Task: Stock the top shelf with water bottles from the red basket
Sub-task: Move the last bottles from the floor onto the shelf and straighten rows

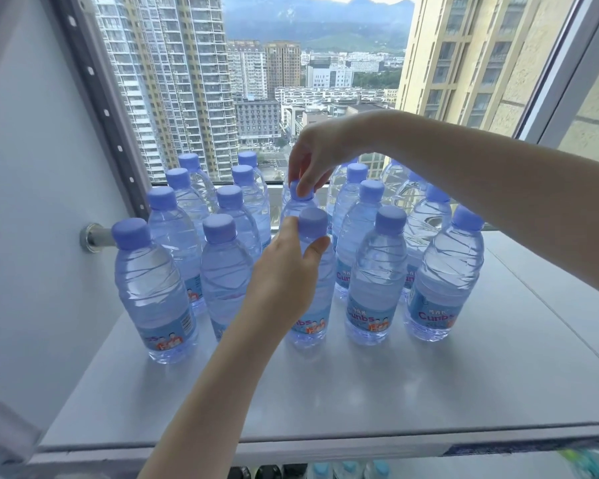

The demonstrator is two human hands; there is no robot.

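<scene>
Upright, cap up, the front bottle (318, 305) is gripped by the left hand (284, 271); the rear bottle (298, 206) is pinched at its cap by the right hand (315, 157).

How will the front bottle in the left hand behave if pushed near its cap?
The bottle looks full, so probably heavy for its size. Tall on a narrow base, it may tip against the next bottle if pushed near the cap. Its thin ribbed wall likely dents slightly under the left hand.
</scene>
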